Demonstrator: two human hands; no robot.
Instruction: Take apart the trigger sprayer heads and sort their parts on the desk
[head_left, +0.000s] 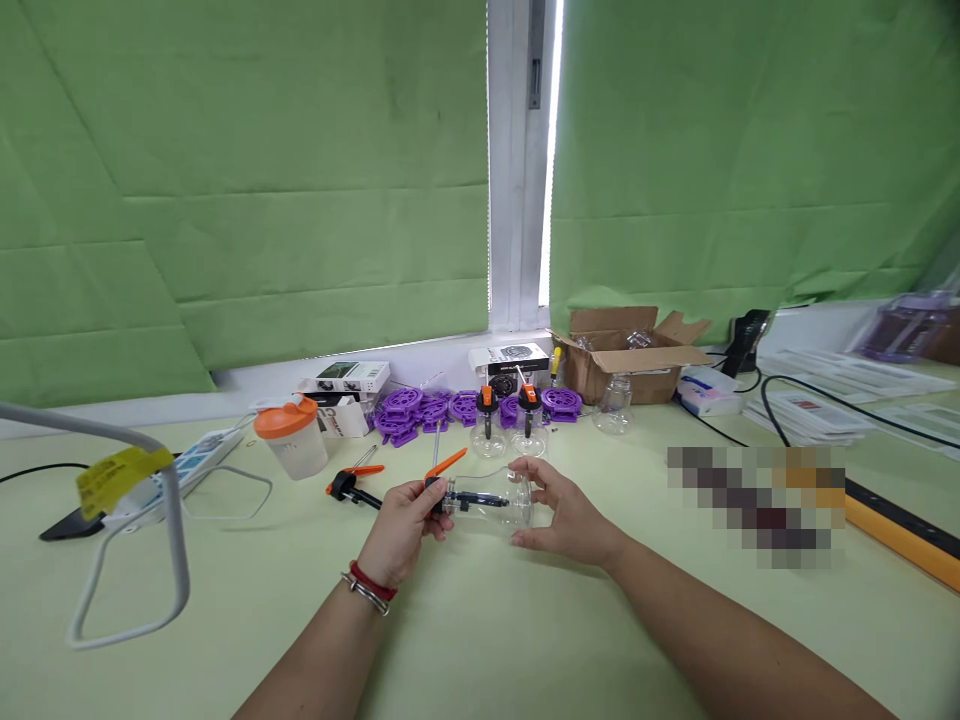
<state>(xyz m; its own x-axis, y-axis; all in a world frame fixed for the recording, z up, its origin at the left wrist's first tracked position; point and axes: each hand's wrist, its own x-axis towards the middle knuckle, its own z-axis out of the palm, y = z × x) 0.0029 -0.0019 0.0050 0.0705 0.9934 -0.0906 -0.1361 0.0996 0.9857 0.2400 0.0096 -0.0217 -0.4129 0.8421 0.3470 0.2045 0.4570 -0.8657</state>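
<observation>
Clear plastic bottle, small and round-bodied, is held on its side between both hands at the centre of the view, low over the pale green table; whether it touches the surface cannot be told. Its neck points to 9 o'clock and carries a black pump head with orange lever, the lever slanting up toward 1 o'clock. The left hand is closed around the neck and pump head, fingers curled narrow. The right hand cups the bottle's base from 3 o'clock, fingers partly spread against it. A red cord bracelet with metal bangle sits on the left wrist. At 9 o'clock of the bottle, just beyond the left hand, a loose black-and-orange pump head lies flat on the table. At 12 o'clock two upright clear bottles with orange-topped pumps stand side by side, with a row of purple plastic wheel-shaped parts behind them. At 10 o'clock stands a translucent cup with orange lid; farther out at 9 o'clock lie a white power strip and a grey looped cable with yellow tag. At 1 o'clock an open brown cardboard box rests against the sill, an uncapped clear bottle before it. Green fabric blinds cover the window behind.
</observation>
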